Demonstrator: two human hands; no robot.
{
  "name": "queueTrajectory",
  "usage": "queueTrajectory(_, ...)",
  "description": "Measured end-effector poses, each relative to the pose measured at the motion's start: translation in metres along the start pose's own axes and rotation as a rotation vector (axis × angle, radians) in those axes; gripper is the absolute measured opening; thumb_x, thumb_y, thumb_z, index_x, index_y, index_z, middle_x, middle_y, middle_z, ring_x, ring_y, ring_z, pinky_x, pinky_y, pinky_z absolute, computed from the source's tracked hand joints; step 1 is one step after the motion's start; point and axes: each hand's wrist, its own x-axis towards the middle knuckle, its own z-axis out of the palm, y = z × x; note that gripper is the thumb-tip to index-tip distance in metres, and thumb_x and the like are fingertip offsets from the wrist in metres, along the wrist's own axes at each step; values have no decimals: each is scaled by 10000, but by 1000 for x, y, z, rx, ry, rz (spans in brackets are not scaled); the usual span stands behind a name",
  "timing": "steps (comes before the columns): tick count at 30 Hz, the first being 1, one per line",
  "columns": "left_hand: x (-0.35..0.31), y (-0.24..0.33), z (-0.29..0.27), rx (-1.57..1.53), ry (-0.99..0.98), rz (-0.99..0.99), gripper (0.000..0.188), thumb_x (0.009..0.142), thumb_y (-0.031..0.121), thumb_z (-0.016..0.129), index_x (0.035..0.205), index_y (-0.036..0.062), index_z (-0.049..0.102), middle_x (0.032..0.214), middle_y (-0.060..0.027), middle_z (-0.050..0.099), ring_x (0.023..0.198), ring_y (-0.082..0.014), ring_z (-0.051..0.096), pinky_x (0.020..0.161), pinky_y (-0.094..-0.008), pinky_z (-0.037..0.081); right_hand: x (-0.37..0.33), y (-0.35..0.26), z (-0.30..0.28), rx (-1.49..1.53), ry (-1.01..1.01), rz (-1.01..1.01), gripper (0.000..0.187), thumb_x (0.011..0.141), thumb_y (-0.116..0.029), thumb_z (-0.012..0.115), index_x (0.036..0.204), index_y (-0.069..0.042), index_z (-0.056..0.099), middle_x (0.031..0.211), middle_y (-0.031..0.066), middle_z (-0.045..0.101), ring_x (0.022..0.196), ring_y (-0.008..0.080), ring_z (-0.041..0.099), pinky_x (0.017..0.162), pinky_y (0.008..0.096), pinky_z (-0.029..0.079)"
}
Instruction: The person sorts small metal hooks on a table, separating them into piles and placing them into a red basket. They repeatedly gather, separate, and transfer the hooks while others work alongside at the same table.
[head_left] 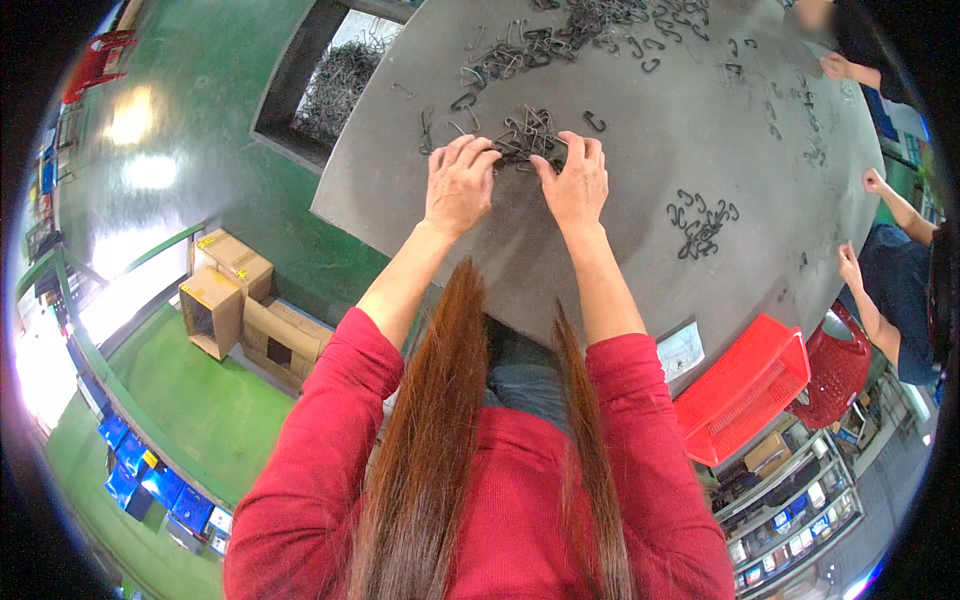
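A small heap of dark metal hooks and bent wire pieces (527,132) lies on the grey table between my two hands. At its left edge is my left hand (460,182), its fingers curled and pressed together; what they hold, if anything, is hidden. On the right side of the heap, my right hand (578,185) has its thumb and forefinger apart, the tips touching the pieces. One loose C-shaped hook (595,121) lies just beyond my right fingers. A few thin wire pieces (426,132) rest left of the heap.
A larger spread of hooks (570,35) covers the table's far side. Another cluster (702,225) lies to the right. Beyond the left edge stands a bin of wire pieces (345,90). Other people's hands (850,267) work at the right. A red basket (745,390) and cardboard boxes (225,285) stand nearby.
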Motion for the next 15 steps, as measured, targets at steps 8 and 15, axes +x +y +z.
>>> queueTrajectory(8, 3, -7, -5, -102, 172, -187, 202, 795, 34, 573, 968, 117, 638, 1082, -34, 602, 1070, -243, 526, 870, -381, 420, 36, -17, 32, -83, -107, 82, 328, 746, -319, 717, 959, -80, 642, 907, 86, 646, 878, 283, 630, 751, 420, 477)
queueTrajectory(15, 10, -5, -17, -351, 292, -376, 197, 797, 13, 557, 949, 94, 652, 1019, -52, 621, 991, -236, 559, 838, -351, 444, 50, -9, -35, 555, -496, 435, 147, 794, -142, 697, 879, -24, 683, 712, -23, 622, 589, 51, 514, 529, 200, 373)
